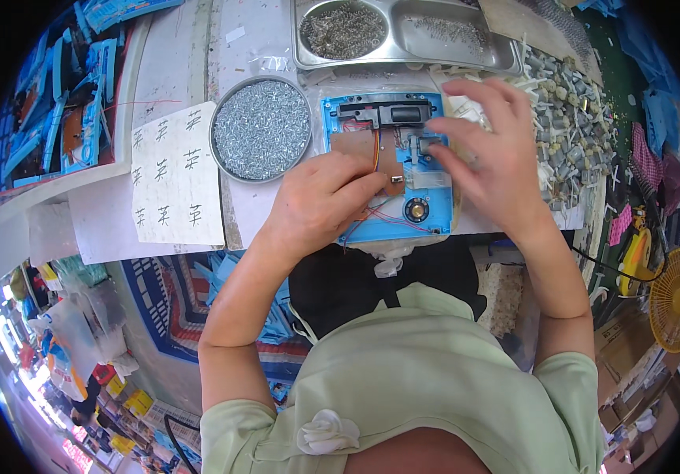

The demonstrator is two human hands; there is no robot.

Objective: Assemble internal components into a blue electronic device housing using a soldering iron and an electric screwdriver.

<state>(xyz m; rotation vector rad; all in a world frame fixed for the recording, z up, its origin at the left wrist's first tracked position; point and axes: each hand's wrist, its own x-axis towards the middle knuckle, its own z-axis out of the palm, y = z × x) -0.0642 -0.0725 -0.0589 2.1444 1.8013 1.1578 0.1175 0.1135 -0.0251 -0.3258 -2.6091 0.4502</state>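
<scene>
A blue plastic casing lies on the table in front of me, with a black plastic part along its far side. Inside it are a brown circuit board, coloured wires and a round speaker-like disc. My left hand rests on the casing's left side, fingers curled and pressed together over the board; what they grip, if anything, is hidden. Over the right side hovers my right hand, thumb and fingers apart. Their tips are close to a small grey motor; contact is unclear.
A round tin of small screws stands left of the casing, beside a paper with handwriting. Beyond is a metal tray of small metal parts. Many small motors are heaped at right. Blue casings fill a bin at far left.
</scene>
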